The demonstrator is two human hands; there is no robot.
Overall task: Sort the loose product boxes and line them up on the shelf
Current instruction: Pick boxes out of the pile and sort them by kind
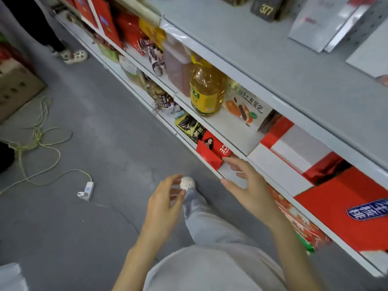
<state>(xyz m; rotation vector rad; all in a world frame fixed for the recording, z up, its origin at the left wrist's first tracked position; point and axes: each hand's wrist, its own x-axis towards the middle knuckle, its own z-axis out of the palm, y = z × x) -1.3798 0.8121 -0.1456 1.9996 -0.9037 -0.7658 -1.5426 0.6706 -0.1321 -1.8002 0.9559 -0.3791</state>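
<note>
A small red product box (212,153) stands on the lower shelf (228,171), beside a dark green and black packet (191,128). My right hand (249,185) reaches toward the shelf edge with its fingers spread, fingertips just right of the red box; it holds nothing. My left hand (165,204) hangs over the floor in front of the shelf, fingers loosely curled and empty. Large red and white gift boxes (298,162) lie flat on the middle shelf to the right.
The middle shelf holds an oil bottle (206,89) and a white bread box (246,108). A power strip (87,190) and yellow-green cable (37,139) lie on the grey floor. A cardboard carton (16,87) sits at left. Another person's shoes (74,55) stand far up the aisle.
</note>
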